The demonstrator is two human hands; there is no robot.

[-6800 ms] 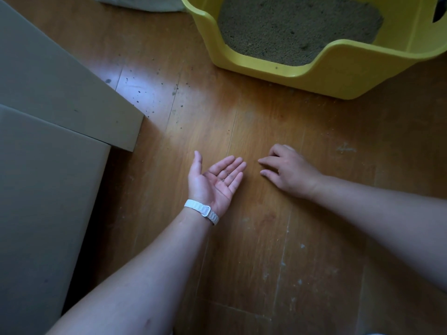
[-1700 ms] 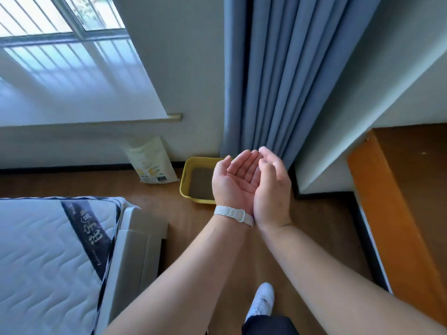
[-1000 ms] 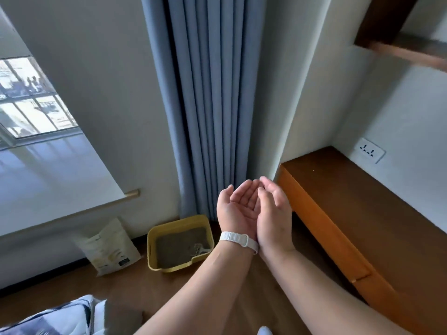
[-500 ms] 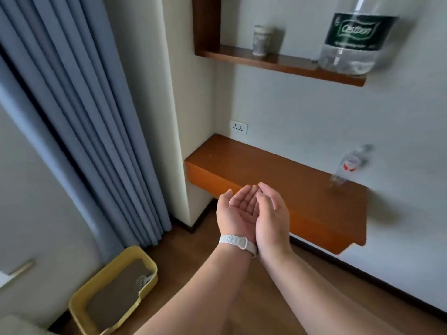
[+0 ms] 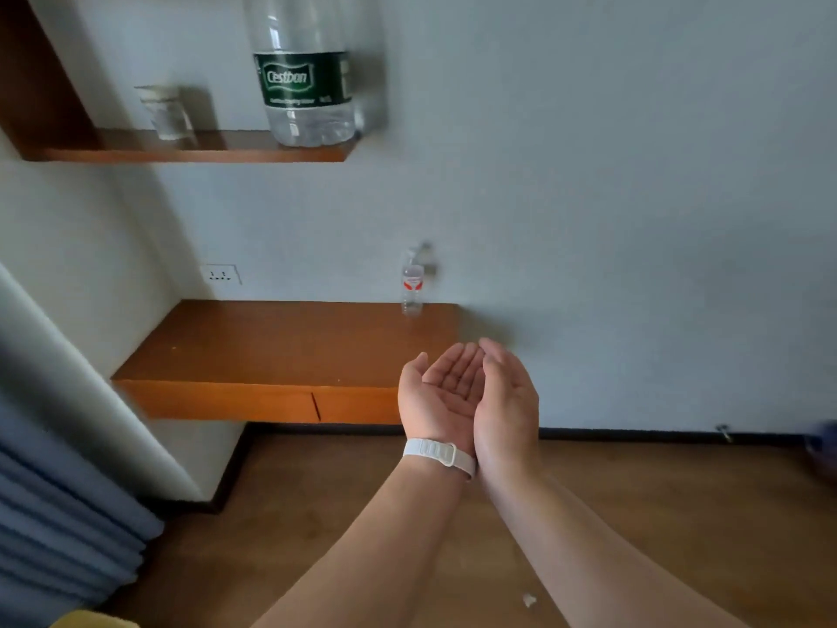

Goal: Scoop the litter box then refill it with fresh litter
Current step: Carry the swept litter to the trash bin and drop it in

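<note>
My left hand (image 5: 441,394) is held palm up in front of me, fingers straight and slightly cupped, a white band on its wrist. My right hand (image 5: 509,407) stands on its edge against the left one, fingers straight, forming a wall beside the palm. What lies in the palm is too small to make out. Only a yellow corner of the litter box (image 5: 90,620) shows at the bottom left edge. The litter bag and scoop are out of view.
A wooden desk shelf (image 5: 271,351) juts from the wall ahead with a small bottle (image 5: 412,287) on it. A higher shelf (image 5: 194,149) carries a large water bottle (image 5: 308,74) and a glass (image 5: 167,113). Blue curtain (image 5: 59,514) hangs at left. A dark object (image 5: 822,451) sits at the right edge.
My view has swung right, from the litter box and curtain to the desk wall; the box has slid almost out of frame. Both hands keep the same cupped pose in front of me.
</note>
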